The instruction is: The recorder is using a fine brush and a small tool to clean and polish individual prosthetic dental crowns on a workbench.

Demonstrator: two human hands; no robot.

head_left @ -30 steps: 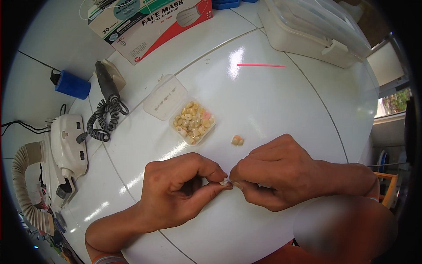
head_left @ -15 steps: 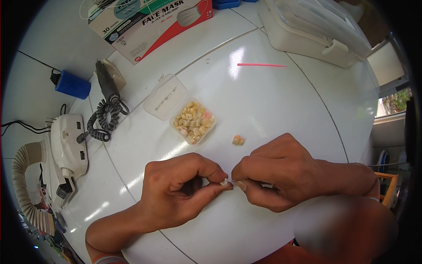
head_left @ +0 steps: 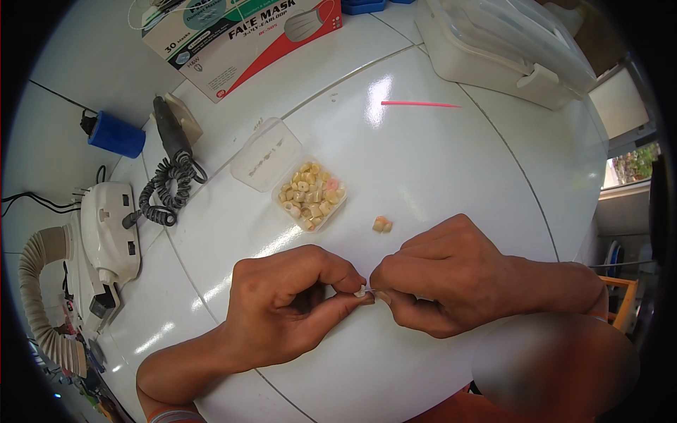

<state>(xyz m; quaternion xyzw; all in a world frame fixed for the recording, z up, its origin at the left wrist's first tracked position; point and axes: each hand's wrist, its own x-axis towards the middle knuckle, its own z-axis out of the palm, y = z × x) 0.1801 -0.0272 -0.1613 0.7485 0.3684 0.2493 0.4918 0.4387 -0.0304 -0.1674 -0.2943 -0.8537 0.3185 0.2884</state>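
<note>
Between the thumb and forefinger of my left hand (head_left: 285, 299) is a small white tooth-shaped piece (head_left: 361, 291). My right hand (head_left: 451, 278) is closed in a pinch on a thin needle-like rod (head_left: 371, 290), whose tip meets the white piece; most of the rod is hidden by the fingers. Just beyond my hands, a small clump of yellowish and pink tooth-like pieces (head_left: 382, 225) lies on the white tabletop (head_left: 437, 169). Farther left stands a small clear plastic box (head_left: 315, 228), its lid folded back, filled with many yellowish tooth-shaped pieces (head_left: 310, 194).
A pink stick (head_left: 421, 104) lies at the far side, near a lidded plastic container (head_left: 486, 67). A face mask box (head_left: 261, 53) stands at the back. On the left are a rotary handpiece (head_left: 171, 128) with coiled cord, a white machine (head_left: 109, 229) and a ribbed hose (head_left: 37, 296).
My right hand has shifted very slightly left, bringing its fingertips closer to the white piece. The left hand and the things on the table stay put.
</note>
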